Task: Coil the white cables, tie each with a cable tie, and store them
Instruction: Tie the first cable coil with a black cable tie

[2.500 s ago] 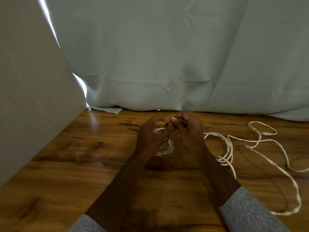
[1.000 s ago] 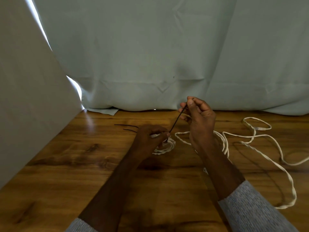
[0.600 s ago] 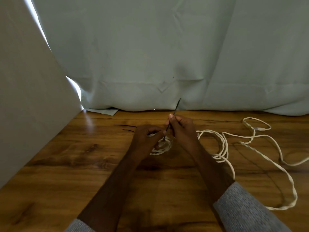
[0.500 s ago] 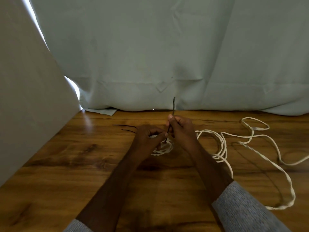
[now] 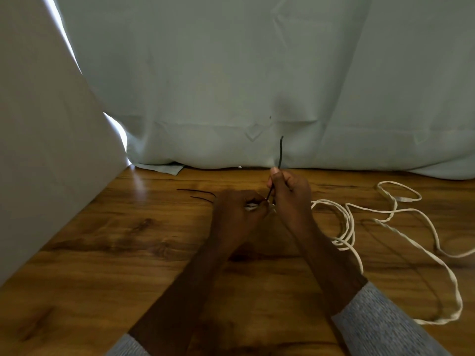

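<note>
Head view: spare black ties (image 5: 196, 193) beside left hand (image 5: 235, 214).

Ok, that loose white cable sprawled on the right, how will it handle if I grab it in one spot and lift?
The loose white cable will probably be floppy: it lies in slack, wandering loops on the wooden table, so a one-point lift would likely leave most of it trailing. It looks thin and probably light. Its loops cross near the right hand, so it may snag or tangle.
</note>
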A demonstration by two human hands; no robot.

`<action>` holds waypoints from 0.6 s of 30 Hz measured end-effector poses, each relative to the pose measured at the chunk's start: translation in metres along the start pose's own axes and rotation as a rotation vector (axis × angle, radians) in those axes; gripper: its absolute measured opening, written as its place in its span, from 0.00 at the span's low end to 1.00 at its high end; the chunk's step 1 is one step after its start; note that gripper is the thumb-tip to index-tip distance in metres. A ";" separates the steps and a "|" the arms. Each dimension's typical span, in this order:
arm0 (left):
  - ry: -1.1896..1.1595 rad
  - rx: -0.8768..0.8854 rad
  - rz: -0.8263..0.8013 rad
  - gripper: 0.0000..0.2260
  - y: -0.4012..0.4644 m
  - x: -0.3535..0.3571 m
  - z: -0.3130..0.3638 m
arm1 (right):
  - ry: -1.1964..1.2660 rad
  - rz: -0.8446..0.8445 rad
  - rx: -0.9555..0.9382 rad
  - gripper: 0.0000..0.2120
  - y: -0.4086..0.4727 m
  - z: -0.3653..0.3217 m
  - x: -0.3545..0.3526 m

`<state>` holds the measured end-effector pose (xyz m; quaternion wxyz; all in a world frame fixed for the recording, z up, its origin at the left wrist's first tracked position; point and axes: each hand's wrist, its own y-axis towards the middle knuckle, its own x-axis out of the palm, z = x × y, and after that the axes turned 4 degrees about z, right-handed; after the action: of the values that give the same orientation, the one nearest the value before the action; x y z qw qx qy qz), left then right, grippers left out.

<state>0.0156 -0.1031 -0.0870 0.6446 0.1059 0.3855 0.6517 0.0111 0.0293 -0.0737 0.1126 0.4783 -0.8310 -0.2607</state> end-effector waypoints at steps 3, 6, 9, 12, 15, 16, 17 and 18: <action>0.095 0.030 0.007 0.03 0.001 0.001 0.000 | 0.007 0.003 -0.008 0.19 -0.002 0.002 0.001; -0.049 -0.024 -0.029 0.05 0.001 -0.001 0.004 | 0.070 -0.019 0.025 0.19 0.000 0.000 0.000; -0.293 -0.134 -0.080 0.07 0.002 -0.005 0.003 | 0.176 -0.056 0.083 0.19 0.003 -0.008 -0.001; -0.381 -0.106 -0.127 0.06 0.002 -0.010 -0.001 | 0.233 -0.087 0.113 0.18 0.004 -0.010 0.000; -0.299 -0.080 -0.165 0.16 0.002 -0.015 -0.002 | 0.279 -0.100 0.151 0.17 0.004 -0.008 -0.002; -0.266 -0.057 -0.167 0.16 0.001 -0.018 -0.004 | 0.268 -0.112 0.151 0.17 0.003 -0.008 -0.001; -0.242 -0.031 -0.161 0.15 0.000 -0.022 -0.008 | 0.242 -0.133 0.150 0.16 0.002 -0.007 0.001; -0.230 -0.020 -0.146 0.14 -0.001 -0.027 -0.012 | 0.203 -0.159 0.152 0.16 0.000 -0.007 0.004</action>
<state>0.0125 -0.1323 -0.0866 0.7314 0.1449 0.3092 0.5903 0.0118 0.0240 -0.0679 0.1384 0.5736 -0.7922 -0.1555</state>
